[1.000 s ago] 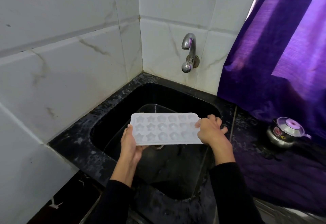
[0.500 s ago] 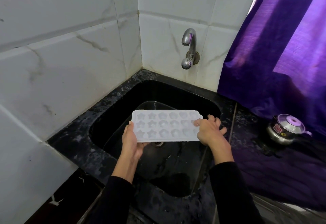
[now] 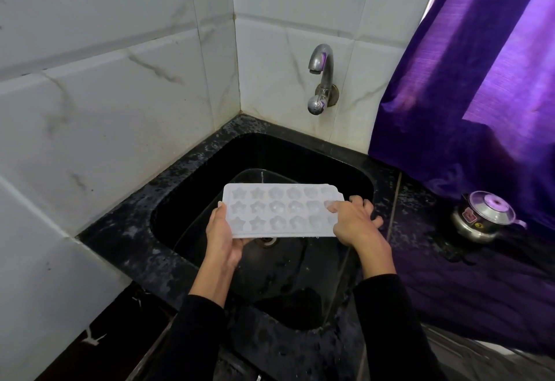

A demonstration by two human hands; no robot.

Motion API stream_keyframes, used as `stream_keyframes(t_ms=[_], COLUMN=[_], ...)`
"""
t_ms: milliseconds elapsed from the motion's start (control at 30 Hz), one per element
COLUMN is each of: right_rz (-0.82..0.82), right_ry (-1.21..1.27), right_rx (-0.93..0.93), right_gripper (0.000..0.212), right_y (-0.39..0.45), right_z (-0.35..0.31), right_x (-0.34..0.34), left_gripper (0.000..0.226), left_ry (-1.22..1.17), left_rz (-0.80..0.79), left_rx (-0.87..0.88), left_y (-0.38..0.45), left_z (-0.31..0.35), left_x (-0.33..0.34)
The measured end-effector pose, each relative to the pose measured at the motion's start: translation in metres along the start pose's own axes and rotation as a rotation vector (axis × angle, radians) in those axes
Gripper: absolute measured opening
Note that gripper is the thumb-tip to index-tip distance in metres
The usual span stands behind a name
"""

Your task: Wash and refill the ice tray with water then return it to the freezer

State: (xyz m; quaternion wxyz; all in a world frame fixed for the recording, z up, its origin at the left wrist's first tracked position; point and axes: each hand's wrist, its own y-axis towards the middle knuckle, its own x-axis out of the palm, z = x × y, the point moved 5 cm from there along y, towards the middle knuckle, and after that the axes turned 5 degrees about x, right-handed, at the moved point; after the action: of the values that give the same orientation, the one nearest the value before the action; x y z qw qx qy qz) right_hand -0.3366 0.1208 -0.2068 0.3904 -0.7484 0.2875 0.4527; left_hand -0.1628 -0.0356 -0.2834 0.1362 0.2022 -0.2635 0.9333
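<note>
- Over the sink's left half: left hand [image 3: 223, 238] grips the short left end of the ice tray [image 3: 280, 211], thumb on the top edge, fingers curled under.
- Mid-sink: tray is held about level above the black sink [image 3: 192, 197], cavities up (stars on the left, rounder shapes to the right); can't tell if there's water in them. Drain [image 3: 265, 240] peeks out just below the tray's near edge.
- Back wall, above the sink's far rim: tap [image 3: 320, 78], no water running that I can see. Spout sits well above and behind the tray.
- Tray's right end: right hand [image 3: 353, 221] pinches it, one finger lying over the top by the last cavities, other fingers curled behind the edge.
- Counter's right edge, under the purple curtain [image 3: 480, 80]: small steel pot w/ lid [image 3: 483, 215], well apart from the tray.
- Step, imo: wash/refill stage at the sink, freezer part not yet done.
- Next prob needs one hand freed to turn the tap knob, tray moved back under the spout, kept level so cavities fill evenly w/o spilling.
</note>
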Motion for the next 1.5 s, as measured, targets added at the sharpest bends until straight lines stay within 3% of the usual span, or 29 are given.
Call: stream_keyframes(t_ms=[167, 400, 767, 1033, 1500], right_rz=[0.074, 0.074, 0.054, 0.078, 0.053], right_ry=[0.060, 0.077, -0.008, -0.086, -0.115], right_rx=[-0.017, -0.101, -0.057, -0.053, -0.071], right_gripper=[0.070, 0.079, 0.083, 0.065, 0.074], right_y=[0.001, -0.003, -0.004, -0.003, -0.001], right_z=[-0.009, -0.022, -0.021, -0.026, -0.026], right_x=[-0.002, 0.004, 0.005, 0.011, 0.010], left_gripper=[0.039, 0.038, 0.036, 0.036, 0.034], left_ry=[-0.019, -0.007, -0.001, 0.006, 0.018], left_rz=[-0.011, -0.024, -0.028, -0.032, -0.009], left_rx=[-0.002, 0.008, 0.003, -0.004, 0.007], left_y=[-0.001, -0.002, -0.003, -0.003, -0.001], left_z=[0.000, 0.002, 0.000, -0.003, -0.001], left_x=[0.000, 0.003, 0.001, 0.004, 0.002])
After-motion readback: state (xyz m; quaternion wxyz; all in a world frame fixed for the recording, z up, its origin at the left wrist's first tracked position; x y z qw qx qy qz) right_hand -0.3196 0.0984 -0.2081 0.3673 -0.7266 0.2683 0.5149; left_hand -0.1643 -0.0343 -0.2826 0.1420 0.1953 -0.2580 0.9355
